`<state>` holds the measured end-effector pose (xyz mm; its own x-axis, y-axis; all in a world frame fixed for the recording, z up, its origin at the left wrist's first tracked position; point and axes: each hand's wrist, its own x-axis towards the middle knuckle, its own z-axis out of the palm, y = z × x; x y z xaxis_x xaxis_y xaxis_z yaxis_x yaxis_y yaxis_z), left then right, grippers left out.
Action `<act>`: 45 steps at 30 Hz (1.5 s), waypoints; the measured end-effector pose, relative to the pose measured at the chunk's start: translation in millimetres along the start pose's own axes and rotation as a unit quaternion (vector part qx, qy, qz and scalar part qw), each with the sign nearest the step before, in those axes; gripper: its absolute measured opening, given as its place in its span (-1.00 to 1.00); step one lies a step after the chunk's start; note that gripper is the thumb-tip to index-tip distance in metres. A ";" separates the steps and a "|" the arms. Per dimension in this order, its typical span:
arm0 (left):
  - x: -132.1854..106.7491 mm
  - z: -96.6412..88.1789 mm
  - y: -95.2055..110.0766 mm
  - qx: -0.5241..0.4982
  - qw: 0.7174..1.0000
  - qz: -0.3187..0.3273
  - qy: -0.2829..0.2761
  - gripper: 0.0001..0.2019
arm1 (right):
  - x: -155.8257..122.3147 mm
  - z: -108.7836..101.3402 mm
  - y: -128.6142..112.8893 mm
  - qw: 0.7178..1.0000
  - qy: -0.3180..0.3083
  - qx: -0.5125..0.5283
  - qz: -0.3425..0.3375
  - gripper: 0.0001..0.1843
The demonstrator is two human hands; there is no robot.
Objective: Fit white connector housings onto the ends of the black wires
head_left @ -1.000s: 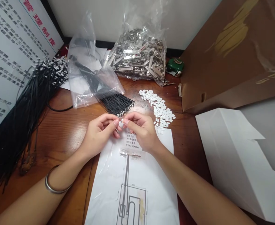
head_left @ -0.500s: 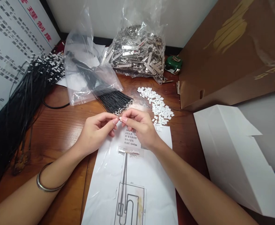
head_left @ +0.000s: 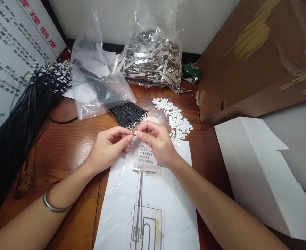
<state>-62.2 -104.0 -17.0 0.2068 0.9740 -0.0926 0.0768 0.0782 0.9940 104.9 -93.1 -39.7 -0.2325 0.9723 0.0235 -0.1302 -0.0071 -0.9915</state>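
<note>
My left hand [head_left: 108, 147] and my right hand [head_left: 156, 140] meet fingertip to fingertip above a printed sheet [head_left: 153, 201], both pinched on a tiny white connector piece [head_left: 134, 133]. Just beyond them lies a bundle of thin black wires [head_left: 128, 114] that spills out of a clear plastic bag [head_left: 95, 83]. A heap of small white connector housings [head_left: 175, 118] sits on the wooden table [head_left: 66, 146] right of the wires. A metal bangle [head_left: 55, 205] is on my left wrist.
A clear bag of silver metal clips [head_left: 153, 62] stands at the back. Finished black wires with white ends [head_left: 25, 114] pile up at the left by a printed sign [head_left: 9, 52]. A brown paper bag [head_left: 259, 59], a white bag [head_left: 262, 173] and a green tape measure [head_left: 191, 72] are at the right.
Both hands stay pinched together on the small piece with only slight finger shifts; the view has drifted a little.
</note>
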 end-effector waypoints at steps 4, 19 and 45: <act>0.2 -2.4 -2.7 -0.012 1.000 -0.004 -0.005 -0.84 | -0.5 0.4 0.3 1.000 0.006 0.009 0.007 -0.83; -0.9 1.5 -1.0 -0.041 0.998 -0.038 -0.010 -0.83 | 0.3 1.0 1.1 1.000 0.014 0.028 0.002 -0.86; -2.1 -1.3 -1.4 -0.023 0.999 0.002 -0.032 -0.86 | -0.8 0.6 2.3 0.998 -0.045 0.046 -0.007 -0.86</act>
<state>-64.1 -105.9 -18.1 0.2696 0.9587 -0.0903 0.0321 0.0848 0.9959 104.2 -94.0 -41.9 -0.3162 0.9473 0.0522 -0.2209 -0.0200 -0.9751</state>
